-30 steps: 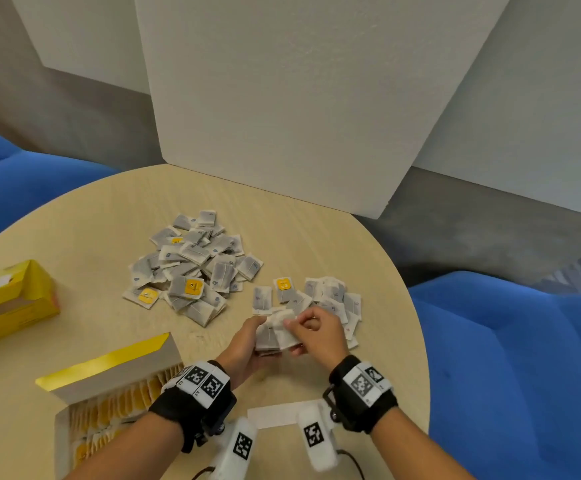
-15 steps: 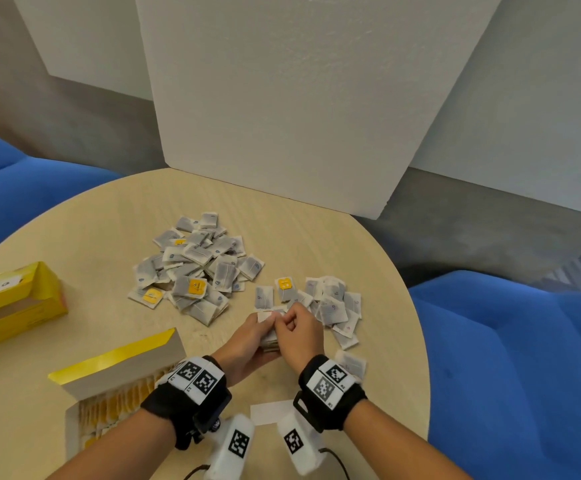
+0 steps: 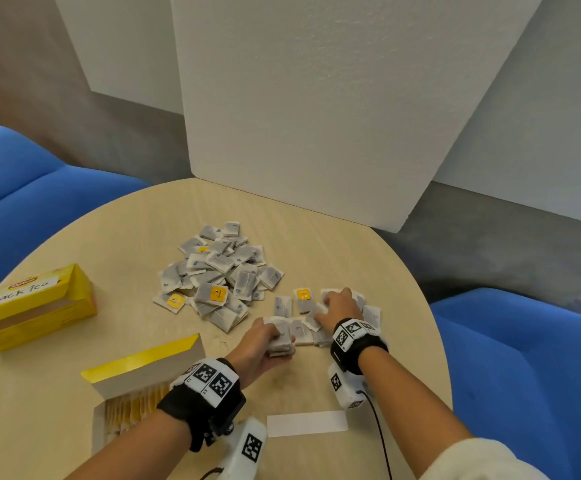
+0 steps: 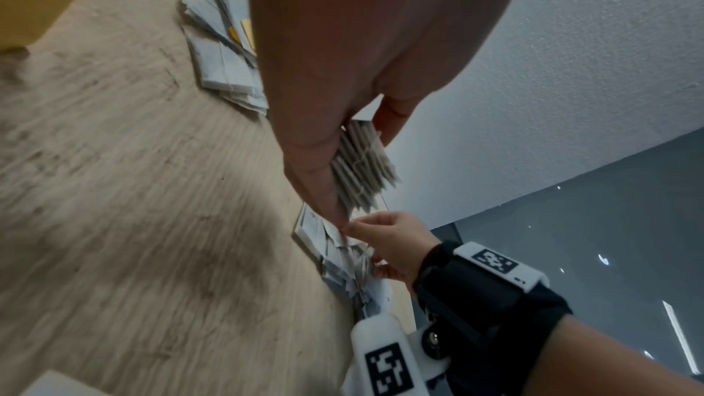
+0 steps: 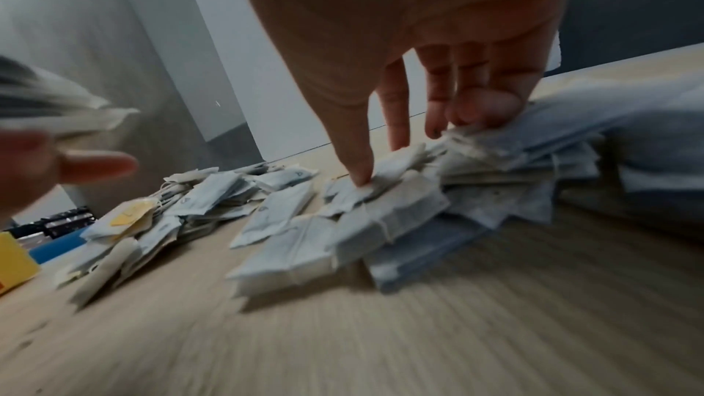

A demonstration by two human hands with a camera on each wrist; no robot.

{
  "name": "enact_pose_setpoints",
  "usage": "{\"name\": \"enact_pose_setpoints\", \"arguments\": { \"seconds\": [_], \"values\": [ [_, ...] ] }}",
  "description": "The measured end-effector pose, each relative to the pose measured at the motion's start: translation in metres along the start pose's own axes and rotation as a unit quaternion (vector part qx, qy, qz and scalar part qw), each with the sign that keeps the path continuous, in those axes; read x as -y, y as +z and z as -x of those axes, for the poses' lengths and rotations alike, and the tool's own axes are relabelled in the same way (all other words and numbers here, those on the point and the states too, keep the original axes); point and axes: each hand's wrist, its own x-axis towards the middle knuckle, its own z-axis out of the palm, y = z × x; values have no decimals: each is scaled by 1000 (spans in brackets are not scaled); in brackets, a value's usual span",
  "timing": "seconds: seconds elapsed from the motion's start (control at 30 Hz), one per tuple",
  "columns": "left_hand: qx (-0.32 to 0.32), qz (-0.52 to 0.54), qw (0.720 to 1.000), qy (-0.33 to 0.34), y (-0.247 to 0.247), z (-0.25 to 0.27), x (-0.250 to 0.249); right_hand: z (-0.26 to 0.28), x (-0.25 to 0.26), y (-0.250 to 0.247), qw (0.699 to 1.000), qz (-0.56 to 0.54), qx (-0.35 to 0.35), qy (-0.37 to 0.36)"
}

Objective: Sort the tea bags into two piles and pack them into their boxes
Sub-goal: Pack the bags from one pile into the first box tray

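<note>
left hand (image 3: 259,344): fingers and thumb curled round a stack of tea bags (image 3: 279,337), gripped edge-on, just above the bench (image 3: 136,233). Left wrist view shows the stack fanned between thumb and fingers (image 4: 362,167).
right hand (image 3: 337,306): down on the small pile of tea bags (image 3: 368,311) at the bench's right side. Thumb tip presses one bag and the fingertips (image 5: 484,110) curl on the edges of others; a pinch, though blur hides exactly which bags are caught.
small pile: loose, overlapping white-grey bags, partly under the right hand; one bag with a yellow tag (image 3: 303,299) lies at its left edge, another plain bag just left of that.
big pile (image 3: 220,271): mid-bench, well apart from both hands; mostly grey-white bags, a few yellow tags showing on the near side.
open box (image 3: 143,372): near-left, just left of the left wrist, lid flap up with a yellow edge; a row of yellow-tagged bags stands inside.
Black Tea box (image 3: 33,306): yellow, far left of the bench, handwritten label on top, open side facing the camera, apart from the piles.
paper strip (image 3: 306,423): white, flat on the bench between the forearms.
backdrop: white foam boards (image 3: 316,98) stand at the far bench edge; blue seats (image 3: 524,358) on both sides.
</note>
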Motion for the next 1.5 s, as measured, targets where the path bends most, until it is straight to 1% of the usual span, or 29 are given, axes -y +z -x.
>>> {"name": "enact_pose_setpoints", "arguments": {
  "seconds": [0.07, 0.1, 0.17, 0.23, 0.27, 0.33, 0.37, 0.4, 0.43, 0.5, 0.57, 0.63, 0.7, 0.77, 0.87, 0.93, 1.0, 1.07, 1.1, 1.17, 1.23, 1.3, 1.4, 1.43, 1.47, 1.5],
  "values": [
    [-6, -9, 1000, 1, 1, 0, 4, 0, 1, -1, 998, -39, -34, -21],
    [-10, -6, 1000, -1, 2, -1, 6, 1, 0, -2, 997, -63, -40, -28],
    [-23, -1, 1000, -2, 4, -4, 12, 4, -3, -6, 992, -111, -35, -36],
    [-36, 17, 999, 5, 9, -7, 17, 9, -6, -12, 980, -194, -33, -36],
    [-42, 29, 999, 5, 12, -8, 20, 14, -6, -15, 967, -251, -33, -31],
    [-47, 38, 998, 6, 17, -8, 23, 27, -6, -21, 924, -379, -34, -22],
    [-45, 35, 998, 9, 20, -7, 24, 36, -4, -23, 902, -430, -30, -19],
    [-44, 29, 999, 13, 23, -7, 25, 46, -3, -24, 886, -462, -23, -18],
    [-43, 20, 999, 19, 25, -7, 26, 56, -1, -24, 876, -481, -15, -17],
    [-46, 16, 998, 29, 29, -9, 28, 74, 2, -19, 869, -494, -4, -11],
    [-45, 35, 998, 31, 32, -11, 30, 87, 3, -11, 875, -484, -3, -8],
    [-34, 60, 998, 16, 32, -12, 31, 93, 3, 0, 893, -449, -17, -19],
    [-30, 61, 998, 8, 29, -13, 34, 96, 2, 10, 908, -415, -38, -40],
    [-27, 36, 999, 15, 26, -13, 38, 99, 4, 18, 916, -393, -49, -61],
    [-38, -20, 998, 37, 20, -16, 42, 95, 4, 21, 928, -360, -46, -84],
    [-43, -24, 998, 43, 15, -18, 42, 80, -2, 19, 933, -350, -73, -50],
    [-56, -12, 998, 38, 13, -18, 39, 61, -12, 17, 945, -315, -90, 16],
    [-63, 6, 997, 39, 11, -19, 37, 49, -18, 17, 970, -226, -72, 51],
    [-66, 11, 997, 41, 10, -20, 36, 46, -19, 17, 978, -190, -61, 57],
    [-68, 13, 997, 42, 9, -22, 34, 42, -15, 18, 985, -154, -41, 59],
    [-68, 1, 997, 46, 8, -22, 34, 39, -12, 21, 987, -146, -31, 58],
    [-70, -15, 996, 47, 8, -23, 34, 38, -11, 23, 985, -160, -33, 54],
    [-75, -21, 996, 43, 8, -24, 35, 41, -10, 21, 979, -186, -55, 56],
    [-79, -18, 996, 39, 8, -24, 35, 43, -11, 19, 971, -222, -59, 61],
    [-78, -12, 996, 37, 8, -24, 35, 47, -11, 16, 955, -284, -56, 60],
    [-80, -7, 996, 33, 8, -23, 35, 53, -10, 11, 930, -360, -46, 54]
  ]
}}
